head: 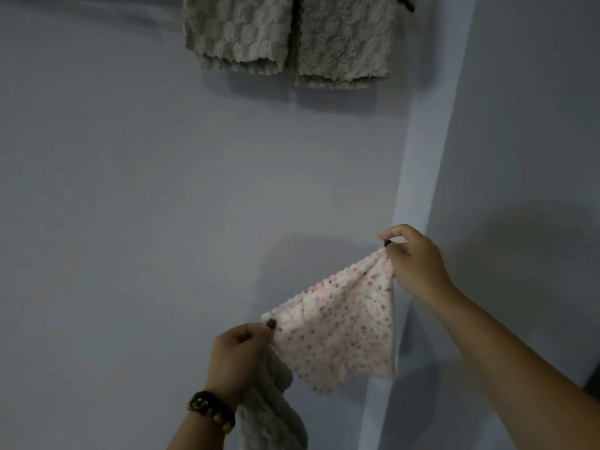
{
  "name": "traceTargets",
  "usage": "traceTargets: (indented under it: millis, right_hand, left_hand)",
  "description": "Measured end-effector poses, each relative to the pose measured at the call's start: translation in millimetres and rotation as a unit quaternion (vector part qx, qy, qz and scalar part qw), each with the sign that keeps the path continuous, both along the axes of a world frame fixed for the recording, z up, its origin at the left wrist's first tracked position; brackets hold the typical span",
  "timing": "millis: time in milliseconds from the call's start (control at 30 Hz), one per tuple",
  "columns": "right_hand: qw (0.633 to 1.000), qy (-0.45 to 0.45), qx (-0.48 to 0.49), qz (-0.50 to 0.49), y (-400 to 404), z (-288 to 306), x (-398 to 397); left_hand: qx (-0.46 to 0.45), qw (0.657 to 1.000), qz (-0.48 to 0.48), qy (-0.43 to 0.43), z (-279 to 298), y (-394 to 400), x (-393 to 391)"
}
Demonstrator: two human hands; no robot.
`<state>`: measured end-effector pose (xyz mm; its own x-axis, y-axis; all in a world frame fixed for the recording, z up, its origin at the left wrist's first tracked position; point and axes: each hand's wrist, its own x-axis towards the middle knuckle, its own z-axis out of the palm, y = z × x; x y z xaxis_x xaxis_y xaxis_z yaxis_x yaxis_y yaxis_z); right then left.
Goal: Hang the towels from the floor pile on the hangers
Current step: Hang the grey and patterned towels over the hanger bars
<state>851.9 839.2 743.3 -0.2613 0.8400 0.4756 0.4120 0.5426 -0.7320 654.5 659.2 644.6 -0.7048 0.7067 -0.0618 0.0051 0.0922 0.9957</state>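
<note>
A small pink-and-white dotted towel is stretched between both hands in front of the wall. My right hand pinches its upper right corner, higher up. My left hand pinches the lower left corner and also holds a grey fluffy towel that hangs down from the palm. Two grey textured towels hang side by side at the top of the view. A brown end of a hanger pokes out at their right; the rest of it is out of frame.
A pale lilac wall fills the view. A protruding wall corner runs down just right of the hands. A dark beaded bracelet sits on my left wrist. The floor pile is out of sight.
</note>
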Motion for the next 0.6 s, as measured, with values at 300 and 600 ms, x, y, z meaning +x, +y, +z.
traceTargets:
  millis: [300, 600]
  right_hand:
    - [0.991, -0.053, -0.083, 0.090, -11, -18, 6]
    - [0.962, 0.035, -0.054, 0.264, -57, -7, -8]
  left_hand:
    - [0.083, 0.990, -0.015, -0.111, 35, -15, -3]
    - [0.074, 0.995, 0.034, -0.060, 56, -14, -36]
